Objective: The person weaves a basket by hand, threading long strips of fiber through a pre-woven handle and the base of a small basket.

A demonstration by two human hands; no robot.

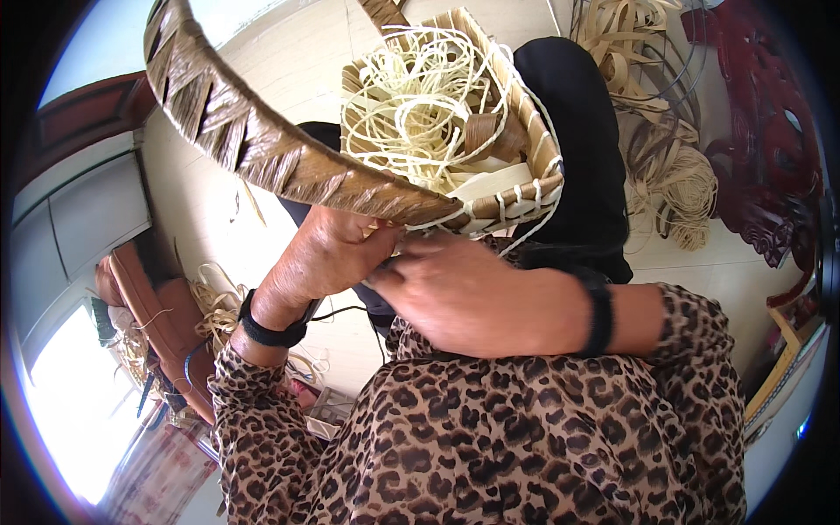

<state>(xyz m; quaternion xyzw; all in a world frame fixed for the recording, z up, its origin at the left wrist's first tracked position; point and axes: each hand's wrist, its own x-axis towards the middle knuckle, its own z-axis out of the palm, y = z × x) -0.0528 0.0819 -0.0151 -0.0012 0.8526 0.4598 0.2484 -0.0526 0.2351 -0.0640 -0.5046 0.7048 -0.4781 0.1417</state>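
Observation:
A woven basket [534, 114] rests on my lap, its broad brown plaited handle [271, 157] arching up to the left. Inside it lies a loose tangle of cream cord [420, 96], with a few flat brown and pale strips. White cord is laced over the near rim, and one strand hangs down at the right corner. My left hand [337, 249] is closed on the basket just below the foot of the handle. Close against it, my right hand [468, 293] has its fingers bent together, slightly blurred; whatever they pinch is hidden.
To the right on the floor are bundles of flat tan strips [626, 52] and a coil of straw-coloured cord [687, 192]. Dark red carved furniture [761, 131] stands beyond them. At the left is a brown padded seat [162, 324] with loose fibres around it.

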